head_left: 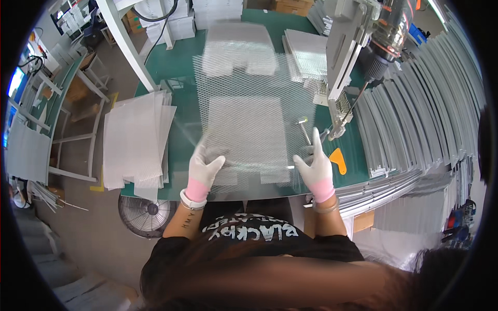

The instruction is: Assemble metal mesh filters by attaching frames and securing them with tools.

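A large see-through mesh sheet (298,93) spreads in front of me, with a white rectangular stack or sheet (248,124) showing through it. My left hand (203,167), in a white glove with a pink cuff, has the mesh's near left edge, thumb above and fingers partly behind it. Gloved the same way, my right hand (315,168) is at the near right edge; its index finger points away along the side while the other fingers curl by the mesh. A small light-handled tool (305,129) lies just beyond the right hand. To its right is an orange scraper-like piece (338,160).
A pile of white sheets (134,140) overhangs the green table's (184,111) left side. More mesh stacks (307,54) lie farther back. A stand-mounted tool (381,57) rises at right, beside long rows of grey strips (420,109). A floor fan (148,212) stands below left.
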The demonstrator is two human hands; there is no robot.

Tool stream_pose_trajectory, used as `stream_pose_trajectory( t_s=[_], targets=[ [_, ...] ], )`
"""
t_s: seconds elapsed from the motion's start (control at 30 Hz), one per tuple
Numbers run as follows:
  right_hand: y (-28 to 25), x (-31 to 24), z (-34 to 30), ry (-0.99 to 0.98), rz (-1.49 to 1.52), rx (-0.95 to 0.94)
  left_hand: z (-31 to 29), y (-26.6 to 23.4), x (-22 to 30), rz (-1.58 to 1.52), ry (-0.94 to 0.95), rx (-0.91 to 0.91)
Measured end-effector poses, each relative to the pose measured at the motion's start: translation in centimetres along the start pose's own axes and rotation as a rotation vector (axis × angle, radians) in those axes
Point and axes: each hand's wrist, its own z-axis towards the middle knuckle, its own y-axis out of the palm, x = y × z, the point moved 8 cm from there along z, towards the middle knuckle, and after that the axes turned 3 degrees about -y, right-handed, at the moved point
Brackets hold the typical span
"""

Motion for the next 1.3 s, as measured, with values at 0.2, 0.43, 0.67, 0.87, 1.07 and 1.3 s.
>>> stream_pose_trajectory(
  t_s=[0.2, 0.43, 0.67, 0.87, 1.07, 1.3],
  targets=[
    [4.0, 2.5, 0.2, -0.155, -0.092, 0.017, 0.8, -1.7, -0.4, 1.357, 0.357, 0.138],
    [8.0, 6.3, 1.7, -0.143, -0.200, 0.036, 2.8, -3.5, -4.4, 1.533, 0.160, 0.176],
    [9.2, 7.9, 2.2, -0.141, -0.244, -0.069, 3.8, -3.7, -5.0, 1.587, 0.134, 0.121],
    [8.1, 6.8, 4.3, -0.235, -0.303, -0.124, 4.1, -3.8, -4.3, 1.562, 0.089, 0.129],
    [-2.0, 12.0, 19.9, -0.329, -0.702, 0.397, 5.5, -2.1, -3.6, 1.788, 0.361, -0.106],
    [-1.8, 13.6, 25.0, -0.047, -0.974, 0.124, -3.2, -1.1, -2.6, 1.790, 0.241, 0.027]
  ],
)
